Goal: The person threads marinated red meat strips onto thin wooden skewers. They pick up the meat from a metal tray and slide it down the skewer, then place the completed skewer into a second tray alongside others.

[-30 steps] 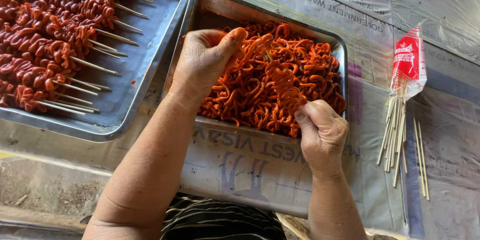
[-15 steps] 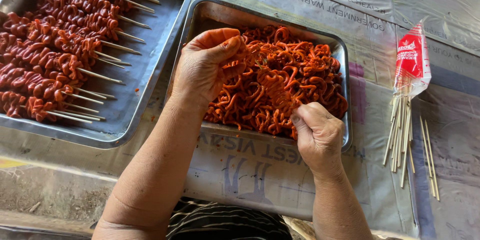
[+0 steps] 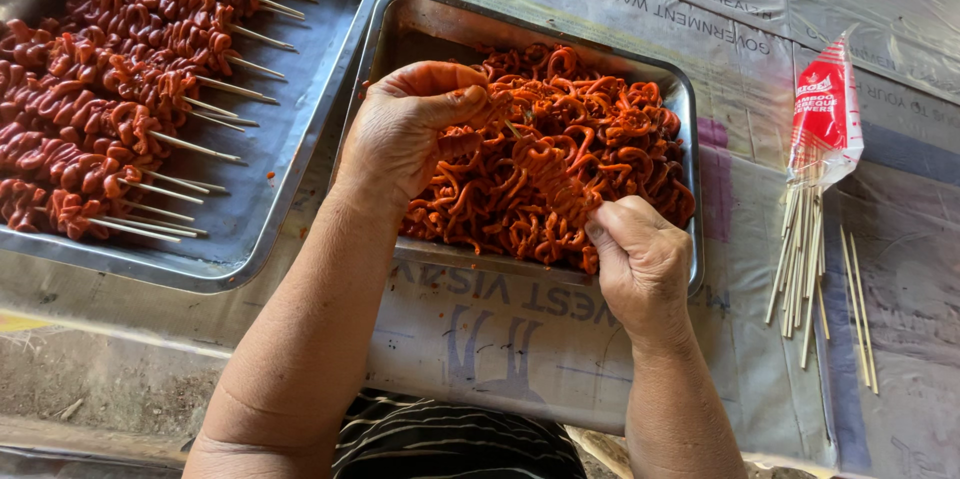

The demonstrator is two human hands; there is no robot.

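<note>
Just between both hands (image 3: 640,264), a half-threaded skewer (image 3: 545,174), pinched above the meat tray (image 3: 420,24).

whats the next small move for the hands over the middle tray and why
Probably the left hand pushes the orange strip further down the skewer toward the right hand. The stick is only partly loaded over the middle tray, while the finished skewers on the other tray are packed along most of their length.

Two metal trays (image 3: 300,209), two hands (image 3: 405,129)
</note>
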